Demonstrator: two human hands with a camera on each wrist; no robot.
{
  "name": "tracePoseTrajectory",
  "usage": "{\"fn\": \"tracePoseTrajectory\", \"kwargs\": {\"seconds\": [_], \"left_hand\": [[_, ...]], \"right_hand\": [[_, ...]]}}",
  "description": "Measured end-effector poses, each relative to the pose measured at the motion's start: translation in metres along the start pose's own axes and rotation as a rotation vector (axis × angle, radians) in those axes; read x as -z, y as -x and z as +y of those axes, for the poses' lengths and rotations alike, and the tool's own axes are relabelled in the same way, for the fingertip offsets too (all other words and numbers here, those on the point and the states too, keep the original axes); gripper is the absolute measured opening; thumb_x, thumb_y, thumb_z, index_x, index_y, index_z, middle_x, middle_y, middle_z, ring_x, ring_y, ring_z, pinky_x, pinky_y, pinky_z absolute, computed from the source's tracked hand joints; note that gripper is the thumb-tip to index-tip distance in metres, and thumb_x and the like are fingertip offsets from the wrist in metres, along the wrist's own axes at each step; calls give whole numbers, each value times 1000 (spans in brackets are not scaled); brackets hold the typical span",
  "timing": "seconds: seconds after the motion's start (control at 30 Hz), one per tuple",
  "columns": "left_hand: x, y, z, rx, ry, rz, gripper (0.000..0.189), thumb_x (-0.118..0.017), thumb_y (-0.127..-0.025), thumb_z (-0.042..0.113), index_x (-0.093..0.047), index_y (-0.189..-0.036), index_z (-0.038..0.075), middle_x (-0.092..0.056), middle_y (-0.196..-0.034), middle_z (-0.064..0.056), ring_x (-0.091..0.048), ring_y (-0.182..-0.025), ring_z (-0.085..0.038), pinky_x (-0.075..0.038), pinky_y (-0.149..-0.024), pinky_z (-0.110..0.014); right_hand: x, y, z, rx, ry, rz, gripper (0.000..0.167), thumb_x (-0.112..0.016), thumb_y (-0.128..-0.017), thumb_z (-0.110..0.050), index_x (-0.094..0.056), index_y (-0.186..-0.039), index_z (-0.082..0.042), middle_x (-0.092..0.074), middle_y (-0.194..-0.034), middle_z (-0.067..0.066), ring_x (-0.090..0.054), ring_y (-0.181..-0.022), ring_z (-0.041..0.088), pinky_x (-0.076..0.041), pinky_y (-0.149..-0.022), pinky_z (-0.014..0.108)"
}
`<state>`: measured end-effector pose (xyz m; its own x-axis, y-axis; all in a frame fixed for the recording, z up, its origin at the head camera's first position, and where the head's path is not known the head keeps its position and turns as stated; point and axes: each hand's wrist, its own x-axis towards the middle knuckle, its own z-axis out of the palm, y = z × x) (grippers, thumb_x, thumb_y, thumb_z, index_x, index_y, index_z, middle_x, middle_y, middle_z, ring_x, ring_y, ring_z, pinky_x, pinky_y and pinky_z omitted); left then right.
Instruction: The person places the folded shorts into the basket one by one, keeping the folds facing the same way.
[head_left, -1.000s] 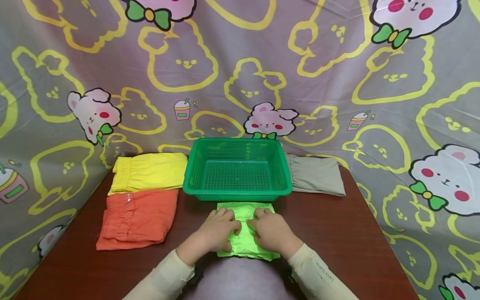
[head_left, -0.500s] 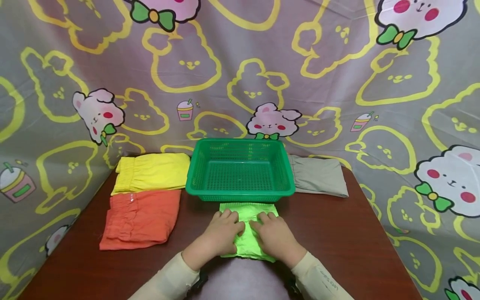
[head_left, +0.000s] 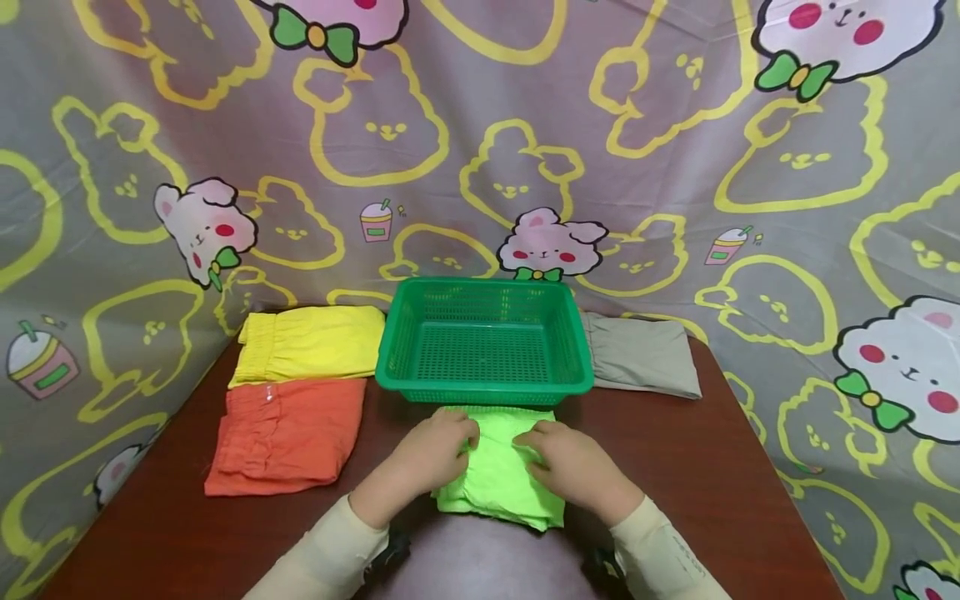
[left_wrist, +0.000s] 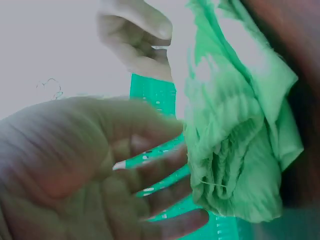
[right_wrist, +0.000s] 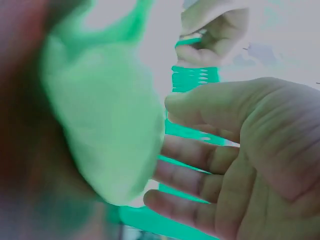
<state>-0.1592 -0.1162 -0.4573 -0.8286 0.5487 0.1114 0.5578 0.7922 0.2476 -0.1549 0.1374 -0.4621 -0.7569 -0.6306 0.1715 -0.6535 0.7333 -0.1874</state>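
Folded lime-green pants [head_left: 498, 471] lie on the table in front of the green basket. In the left wrist view a gathered elastic edge shows on the pants [left_wrist: 235, 145]. My left hand [head_left: 431, 450] is at their left side, thumb and fingers apart. At their right side is my right hand [head_left: 573, 467], its fingers [right_wrist: 190, 167] fairly straight and touching or very near the cloth. Neither hand visibly pinches the fabric. In the head view, the undersides of both hands are hidden.
A green plastic basket [head_left: 483, 392] stands behind the pants. Folded yellow pants [head_left: 311, 346] and orange pants [head_left: 288, 437] lie to the left, a folded grey garment [head_left: 641, 354] right of the basket. A patterned cloth [head_left: 450, 150] hangs behind the brown table [head_left: 675, 500].
Both hands have moved apart, from the middle of the lime-green pants to their two sides. The pants' near edge has turned slightly. The view has shifted a little.
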Motion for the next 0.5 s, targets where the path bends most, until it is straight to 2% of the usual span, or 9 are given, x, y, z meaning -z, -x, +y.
{"fn": "tracePoseTrajectory", "kwargs": {"seconds": [0.1, 0.17, 0.33, 0.43, 0.5], "left_hand": [[4, -2, -6, 86, 55, 58, 12, -71, -87, 5, -71, -97, 11, -60, -95, -4, -56, -91, -25, -52, -73, -36], [7, -3, -10, 162, 84, 52, 16, -74, -88, 9, -71, -104, 9, -62, -100, -7, -58, -95, -29, -53, -78, -40], [10, -3, -16, 322, 160, -44, 47, -78, -89, 28, -65, -125, 1, -65, -116, -17, -62, -111, -39, -53, -92, -51], [11, -3, -20, 352, 230, -112, 61, -77, -91, 34, -57, -135, -4, -66, -123, -20, -63, -115, -38, -52, -96, -51], [12, -4, -21, 356, 289, -144, 66, -76, -92, 35, -53, -138, -6, -65, -126, -22, -63, -117, -37, -53, -96, -50]], "right_hand": [[12, 3, 0, -73, -15, 44, 29, -79, -87, -16, -75, -116, -16, -70, -106, -2, -67, -99, 16, -57, -75, 32], [19, 5, 1, -130, -30, 63, 28, -80, -87, -17, -76, -115, -16, -71, -106, -3, -68, -94, 14, -56, -72, 32], [29, 7, 7, -293, -122, 58, 25, -79, -88, -18, -76, -113, -16, -71, -100, -5, -61, -79, 6, -50, -64, 28], [32, 8, 11, -378, -165, 43, 19, -79, -89, -18, -76, -108, -16, -67, -89, -7, -56, -75, 7, -48, -64, 30], [32, 8, 12, -426, -182, 29, 17, -78, -90, -21, -76, -106, -16, -67, -86, -8, -59, -76, 8, -50, -66, 32]]}}
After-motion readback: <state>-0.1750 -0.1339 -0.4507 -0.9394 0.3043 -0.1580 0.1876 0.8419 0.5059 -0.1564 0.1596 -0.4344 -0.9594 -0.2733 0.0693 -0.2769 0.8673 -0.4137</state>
